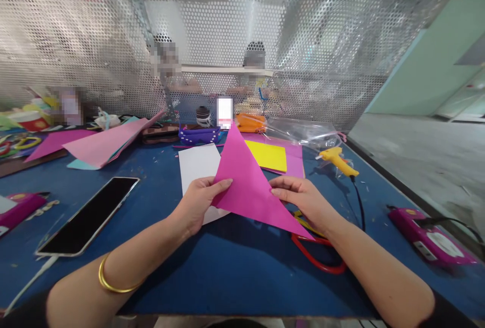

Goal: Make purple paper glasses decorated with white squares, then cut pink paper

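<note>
A bright pink sheet of paper point(246, 186), triangular in shape, is held up above the blue table. My left hand point(202, 196) pinches its left side, thumb on the front face. On the right edge, my right hand point(293, 191) grips the same sheet between thumb and fingers. Under the raised paper lies a white sheet point(197, 164), partly covered. Scissors with red handles point(322, 262) rest below my right hand, their other parts hidden by the pink paper and my hand. Just behind are a yellow sheet point(271, 156) and a purple sheet point(295, 158).
A charging phone point(91, 217) lies on the left. A yellow glue gun point(337, 160) and a magenta power strip point(428, 237) with cords are on the right. Coloured sheets point(106, 141) and pouches point(199, 135) line the back, before a perforated metal screen point(227, 30). People sit beyond it.
</note>
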